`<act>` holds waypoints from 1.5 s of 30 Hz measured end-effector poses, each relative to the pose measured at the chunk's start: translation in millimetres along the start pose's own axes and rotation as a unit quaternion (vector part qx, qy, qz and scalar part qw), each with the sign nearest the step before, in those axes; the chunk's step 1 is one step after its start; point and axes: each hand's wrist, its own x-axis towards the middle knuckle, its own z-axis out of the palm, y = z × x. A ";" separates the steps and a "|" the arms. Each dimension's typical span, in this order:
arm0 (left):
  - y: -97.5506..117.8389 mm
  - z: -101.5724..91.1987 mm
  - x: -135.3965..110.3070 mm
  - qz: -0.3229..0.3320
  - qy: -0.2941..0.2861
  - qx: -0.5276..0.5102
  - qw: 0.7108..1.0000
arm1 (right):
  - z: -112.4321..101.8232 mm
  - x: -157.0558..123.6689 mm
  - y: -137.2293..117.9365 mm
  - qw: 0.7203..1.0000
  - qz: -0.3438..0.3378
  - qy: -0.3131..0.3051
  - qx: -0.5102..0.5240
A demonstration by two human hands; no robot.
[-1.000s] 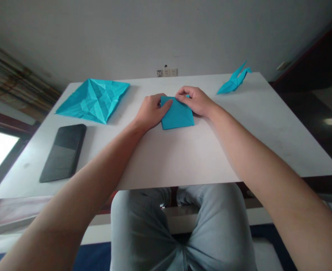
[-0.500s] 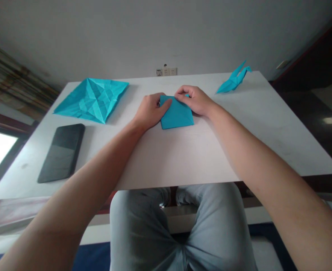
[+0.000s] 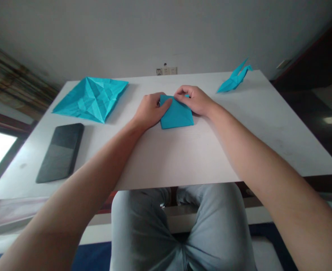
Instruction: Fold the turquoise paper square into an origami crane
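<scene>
A small folded piece of blue paper [image 3: 177, 116] lies flat on the white table [image 3: 182, 154], a little beyond its middle. My left hand [image 3: 150, 110] rests on the paper's left edge, thumb pressing down on it and fingers curled. My right hand [image 3: 195, 99] pinches the paper's far top corner between thumb and fingertips. Both forearms reach in from the near edge of the table.
A large creased blue sheet [image 3: 91, 98] lies unfolded at the far left. Near the left edge a black phone [image 3: 61, 151] lies flat. A finished blue paper crane [image 3: 235, 78] stands at the far right corner. A wall with sockets [image 3: 166, 70] is behind the table.
</scene>
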 end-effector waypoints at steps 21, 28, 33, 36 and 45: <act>1.1 -0.6 0.0 0.002 -0.004 0.004 1.000 | 1.1 -0.5 0.1 1.000 0.006 -0.003 -0.008; 5.5 -1.1 -0.3 -0.008 -0.009 0.006 1.000 | 0.5 0.3 4.8 1.000 -0.014 -0.014 -0.020; 5.7 -1.1 -0.2 -0.012 -0.007 0.013 1.000 | -0.1 0.5 3.7 0.999 -0.020 -0.021 -0.023; 3.6 -0.7 -0.2 -0.005 -0.006 0.016 1.000 | 0.3 0.2 3.1 0.999 -0.018 -0.019 -0.021; 2.0 -0.6 -0.2 0.007 -0.004 0.015 1.000 | 1.0 -1.1 -0.1 1.000 -0.003 -0.015 -0.020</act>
